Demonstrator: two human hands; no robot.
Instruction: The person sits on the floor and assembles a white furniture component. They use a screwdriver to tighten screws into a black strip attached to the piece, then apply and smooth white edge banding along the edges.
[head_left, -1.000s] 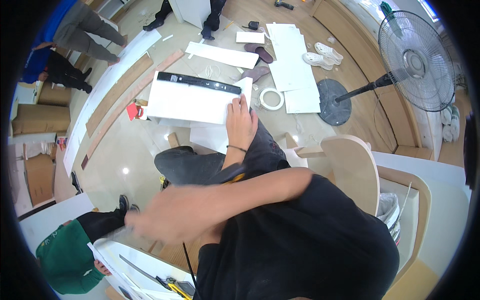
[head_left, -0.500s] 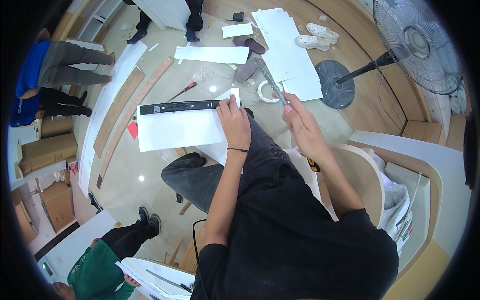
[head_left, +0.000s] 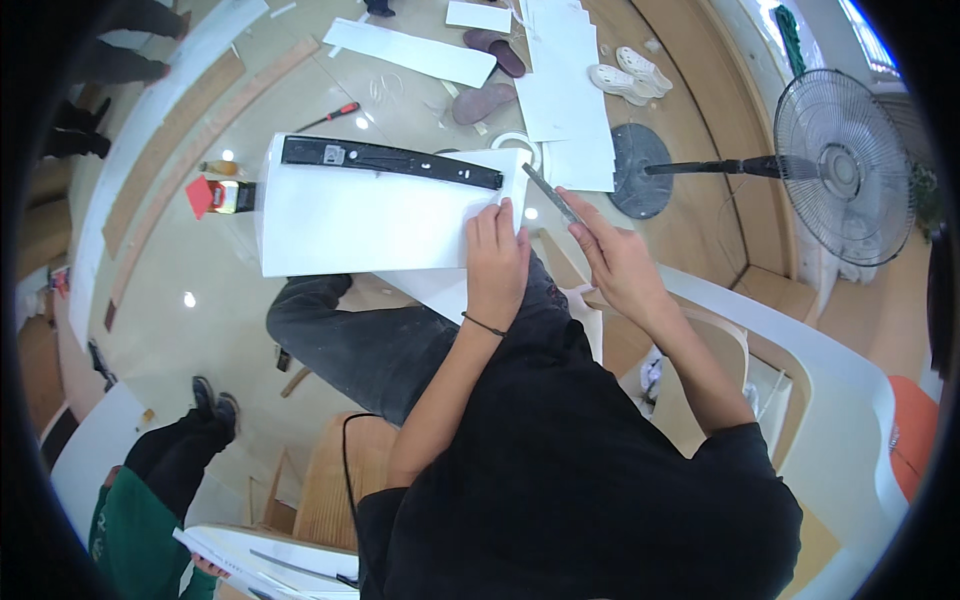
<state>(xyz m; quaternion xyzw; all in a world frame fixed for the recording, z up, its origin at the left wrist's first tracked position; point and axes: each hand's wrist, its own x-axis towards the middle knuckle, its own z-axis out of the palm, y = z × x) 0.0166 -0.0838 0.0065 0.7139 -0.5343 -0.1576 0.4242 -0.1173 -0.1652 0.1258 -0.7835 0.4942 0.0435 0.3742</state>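
Observation:
A white board (head_left: 365,225), thick at its right edge, lies across in front of me above my bent leg. My left hand (head_left: 497,258) grips its near right corner, with the fingers resting on the top face. Along the board's far edge runs a black drawer slide (head_left: 392,162) with holes in it. My right hand (head_left: 618,255) is closed around a long, thin grey metal bar (head_left: 552,194). The bar's tip points at the board's far right corner; whether it touches cannot be told.
A red-handled screwdriver (head_left: 335,115) lies beyond the board, and a red-topped can (head_left: 230,196) stands left of it. White sheets (head_left: 560,100), brown slippers (head_left: 485,102) and white clogs (head_left: 622,85) lie farther off. A standing fan (head_left: 840,168) rises at right. A person in green (head_left: 130,530) is lower left.
My view has turned and shifted. The board with the drawer slide now sits closer and more tilted. The metal bar has come down from upright toward the board's right corner.

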